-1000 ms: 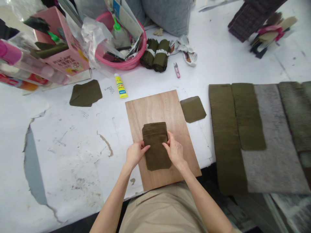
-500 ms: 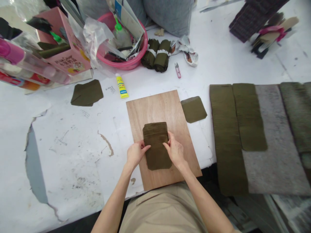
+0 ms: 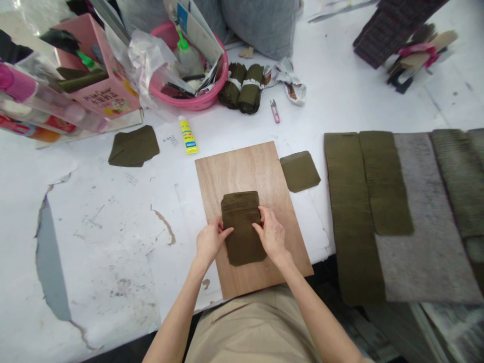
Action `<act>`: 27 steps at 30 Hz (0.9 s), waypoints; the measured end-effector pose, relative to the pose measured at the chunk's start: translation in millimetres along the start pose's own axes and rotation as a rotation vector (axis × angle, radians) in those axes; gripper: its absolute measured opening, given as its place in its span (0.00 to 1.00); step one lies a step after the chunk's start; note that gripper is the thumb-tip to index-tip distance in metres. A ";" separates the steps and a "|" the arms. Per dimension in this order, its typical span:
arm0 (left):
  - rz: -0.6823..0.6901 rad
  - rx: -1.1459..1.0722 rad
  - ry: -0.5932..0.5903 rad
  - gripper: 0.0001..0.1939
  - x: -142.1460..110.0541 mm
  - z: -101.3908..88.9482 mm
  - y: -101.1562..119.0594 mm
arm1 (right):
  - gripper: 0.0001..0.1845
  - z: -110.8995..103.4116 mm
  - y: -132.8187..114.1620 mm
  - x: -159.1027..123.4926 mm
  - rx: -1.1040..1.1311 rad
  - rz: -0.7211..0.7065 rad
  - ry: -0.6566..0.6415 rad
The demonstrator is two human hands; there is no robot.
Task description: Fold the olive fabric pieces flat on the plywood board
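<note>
An olive-green fabric piece, with clipped corners and a band across its upper part, lies on a wooden board. My left hand pinches its left edge, thumb on top and fingertips partly tucked beneath. At the right edge, my right hand grips it likewise, thumb on the fabric and forefinger stretched along the side. A smaller olive fabric piece lies just right of the board. Left of the board, a few more olive pieces overlap on the table.
Beyond the board are a yellow glue tube, pink thread snips, two tied olive fabric rolls and a pink basket of tools. A pink box stands far left. Layered olive strips lie on grey cloth at right.
Both hands keep their hold on the fabric piece in nearly the same place. My right forefinger has shifted slightly along the edge; otherwise only the camera view moves a little.
</note>
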State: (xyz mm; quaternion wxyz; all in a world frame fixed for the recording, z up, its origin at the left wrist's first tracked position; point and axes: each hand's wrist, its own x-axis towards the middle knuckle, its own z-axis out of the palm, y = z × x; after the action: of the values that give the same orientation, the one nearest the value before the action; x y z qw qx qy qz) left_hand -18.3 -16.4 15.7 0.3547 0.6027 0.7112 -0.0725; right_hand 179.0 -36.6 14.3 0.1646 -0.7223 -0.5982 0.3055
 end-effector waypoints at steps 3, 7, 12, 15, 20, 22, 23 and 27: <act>0.000 -0.011 0.012 0.13 -1.1 0.4 0.2 | 0.23 -2.1 0.1 3.5 0.023 -0.032 -0.014; 0.006 -0.021 0.020 0.13 -1.9 0.8 0.6 | 0.19 -2.3 1.2 7.5 0.009 -0.050 -0.030; 0.007 -0.008 0.029 0.13 -1.0 3.4 -0.9 | 0.16 0.5 3.4 11.9 -0.015 -0.029 -0.036; 0.015 0.005 0.047 0.13 -1.5 4.1 -0.8 | 0.13 2.0 4.3 16.0 -0.002 -0.020 -0.039; 0.044 0.056 0.123 0.13 -6.4 3.4 5.9 | 0.04 1.9 3.2 18.0 0.018 -0.047 -0.052; 0.088 0.087 0.197 0.16 -8.6 3.6 9.0 | 0.03 2.1 3.0 15.8 0.033 -0.064 -0.037; 0.118 0.102 0.234 0.17 -9.4 3.7 10.2 | 0.03 2.5 3.1 14.4 0.040 -0.068 -0.022; 0.243 0.131 0.302 0.22 -9.2 2.6 11.4 | 0.04 4.6 5.0 10.0 0.064 -0.090 -0.001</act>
State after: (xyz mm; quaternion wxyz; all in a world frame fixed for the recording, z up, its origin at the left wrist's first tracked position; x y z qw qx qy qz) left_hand -6.7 -22.2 23.0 0.2102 0.7098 0.6721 0.0159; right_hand 180.9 -28.7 5.3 0.2006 -0.6890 -0.6200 0.3172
